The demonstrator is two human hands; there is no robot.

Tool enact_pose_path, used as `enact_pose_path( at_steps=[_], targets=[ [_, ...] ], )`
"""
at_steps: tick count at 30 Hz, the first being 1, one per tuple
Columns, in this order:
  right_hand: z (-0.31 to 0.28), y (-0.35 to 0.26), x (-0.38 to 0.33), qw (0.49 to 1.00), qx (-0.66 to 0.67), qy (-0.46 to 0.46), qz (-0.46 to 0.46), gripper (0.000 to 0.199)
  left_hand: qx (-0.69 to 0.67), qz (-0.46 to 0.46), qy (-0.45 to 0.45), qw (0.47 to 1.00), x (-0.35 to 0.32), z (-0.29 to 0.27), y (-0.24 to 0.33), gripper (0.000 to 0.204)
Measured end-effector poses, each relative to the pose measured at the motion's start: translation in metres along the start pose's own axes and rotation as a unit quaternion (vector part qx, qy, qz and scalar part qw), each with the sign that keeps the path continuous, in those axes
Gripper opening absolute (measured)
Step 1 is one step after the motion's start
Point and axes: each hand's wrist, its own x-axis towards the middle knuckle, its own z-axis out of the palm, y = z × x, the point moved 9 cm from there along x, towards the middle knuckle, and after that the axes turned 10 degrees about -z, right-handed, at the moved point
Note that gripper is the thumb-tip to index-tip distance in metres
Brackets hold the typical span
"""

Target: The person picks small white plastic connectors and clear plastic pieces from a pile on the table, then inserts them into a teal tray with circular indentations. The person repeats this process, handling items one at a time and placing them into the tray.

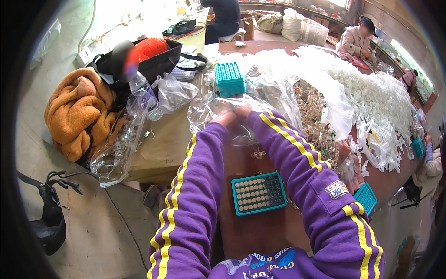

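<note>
Clr plastic film [203, 114], crumpled, shiny, arnd L hand [224, 119] & R hand [242, 111]

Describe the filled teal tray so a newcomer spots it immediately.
On the reddish-brown table, look between the purple sleeves. There lies one teal tray; its rows of round pieces set it apart from the teal tray stack beyond the hands.
</note>
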Motion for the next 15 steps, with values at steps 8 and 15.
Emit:
enact_pose_path(
  at_steps=[8,15],
  targets=[
    [-0.013,0.007,0.003,0.999,-0.024,0.013,0.025,0.028,0.098,0.021,-0.024,0.995,0.001,-0.009,0.007,0.038],
    [-0.028,-0.014,-0.060,0.999,-0.048,-0.021,-0.003,0.028,0.028,0.033,-0.148,0.988,-0.045,-0.028,0.036,0.039]
  ],
)
